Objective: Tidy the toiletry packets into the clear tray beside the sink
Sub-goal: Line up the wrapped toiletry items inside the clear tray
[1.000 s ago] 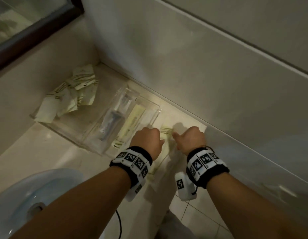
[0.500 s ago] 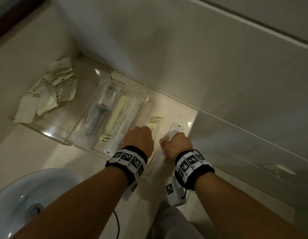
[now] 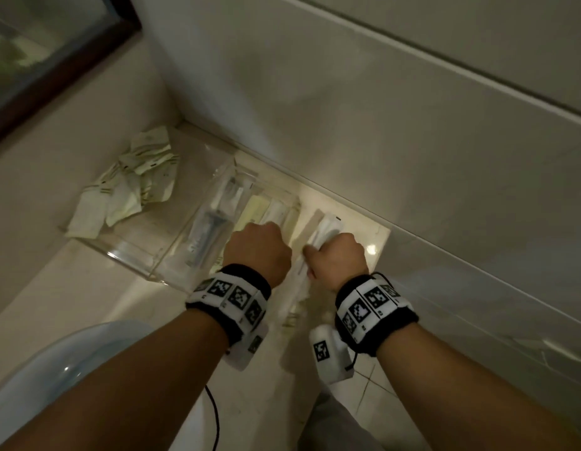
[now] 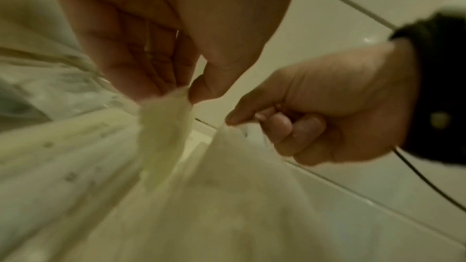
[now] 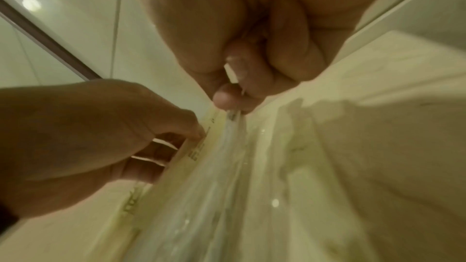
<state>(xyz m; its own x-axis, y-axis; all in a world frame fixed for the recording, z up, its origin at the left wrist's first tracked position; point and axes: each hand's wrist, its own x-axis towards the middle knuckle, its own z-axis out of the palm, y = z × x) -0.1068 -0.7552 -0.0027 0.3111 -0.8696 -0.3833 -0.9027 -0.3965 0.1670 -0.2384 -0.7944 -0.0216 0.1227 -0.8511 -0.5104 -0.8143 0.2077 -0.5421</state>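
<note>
i'm pinching a pale yellow packet (image 4: 163,127) between thumb and fingertips of my left hand (image 3: 257,249), right at the near end of the clear tray (image 3: 146,255). my right hand (image 3: 336,257) is curling round a long white packet (image 3: 325,231) that is lying on the surface (image 3: 357,229) just beside the tray, on the wall side. the two hands are sitting close together but not touching.

the tray is already holding a few long packets in its right part; a crumpled pile of packets (image 3: 126,187) is lying at its far left end, and i can't tell if that pile is inside the tray or behind it.

risks as i'm judging them: both grips are only on thin edges of slippery wrapping, so a packet could be slipping out as i'm lifting it. the surface edge is near my right wrist, so a drop there is likely going to the floor. the sink (image 3: 38,379) is near my left arm, so a loose packet could be landing in it. bumping the light tray could be shoving it sideways. two packets going in at once could be crossing and jamming.
</note>
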